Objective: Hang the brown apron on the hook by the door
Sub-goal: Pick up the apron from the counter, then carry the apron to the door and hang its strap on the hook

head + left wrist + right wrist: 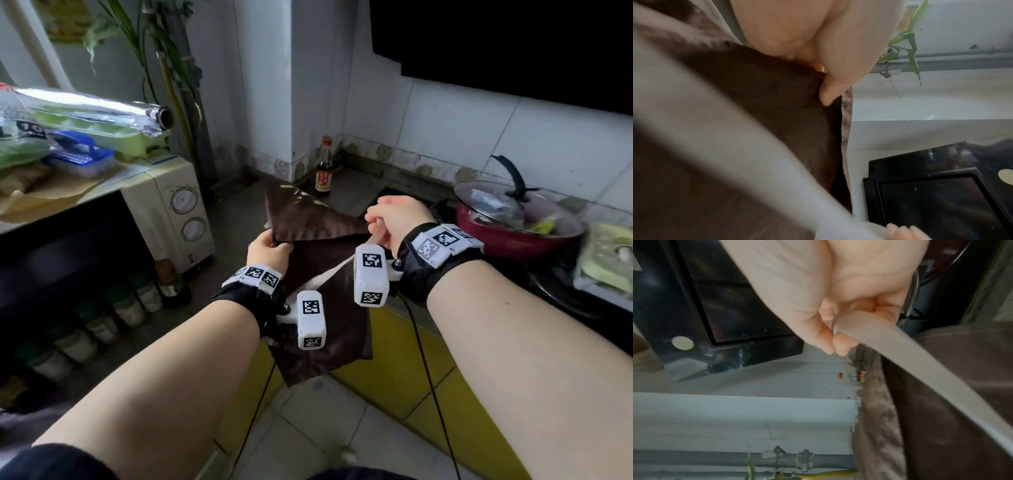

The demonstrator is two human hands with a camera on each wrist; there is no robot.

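The brown apron (308,222) is lifted off the kitchen counter, part of it draped over the counter's front edge. My left hand (269,251) grips its left edge, thumb on top of the cloth; in the left wrist view the thumb (828,95) presses into the brown apron (766,105). My right hand (394,216) is curled round the pale strap (376,233), which runs down and left across the cloth. The right wrist view has the fingers (838,344) closed on the strap (910,356), with the apron (941,402) beside it. No hook or door is in view.
A soy sauce bottle (324,168) stands behind the apron in the corner. A red pan with a glass lid (513,216) sits on the stove to the right. A white toaster oven (171,212) with clutter on top stands to the left. Jars (102,318) line the lower shelf.
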